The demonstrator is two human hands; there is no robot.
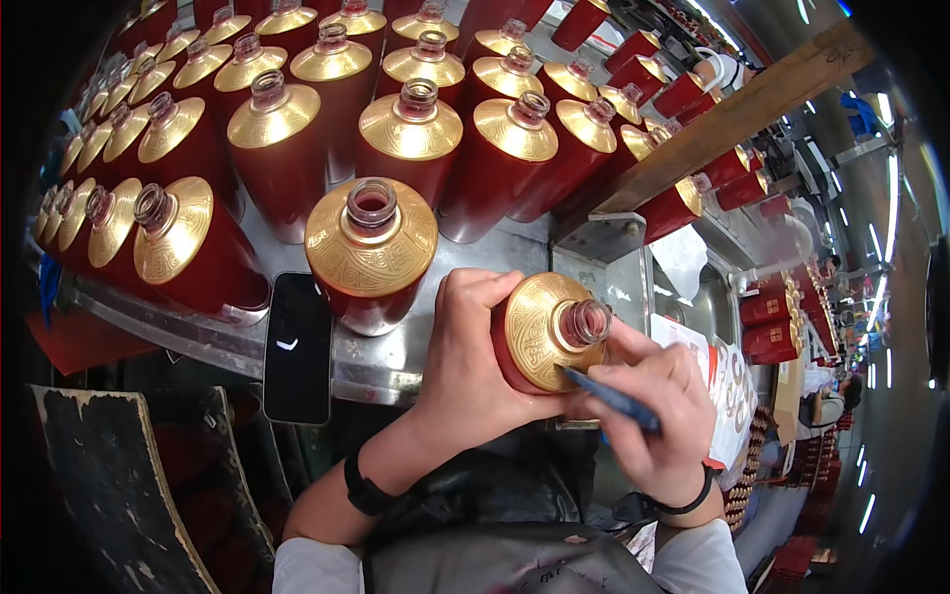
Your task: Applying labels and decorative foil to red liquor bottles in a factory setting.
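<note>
A dark red bottle [539, 332] with a patterned gold shoulder and an open clear glass neck is tilted to the right in front of me. My left hand [465, 361] wraps round its body from the left. My right hand [663, 416] pinches a slim dark blue pen-like tool [621, 399], whose pointed tip meets the lower edge of the gold shoulder. Some right fingers lie behind the bottle's neck. Just left of my hands, a similar bottle [371, 252] stands upright on the metal table [371, 371]. The base of the held bottle is hidden.
Several rows of red and gold bottles [411, 129] fill the table's far side. A black phone [297, 346] lies at the front edge. A wooden beam [732, 114] on a metal bracket [604, 236] slants across the right. More bottles [772, 322] stand further right.
</note>
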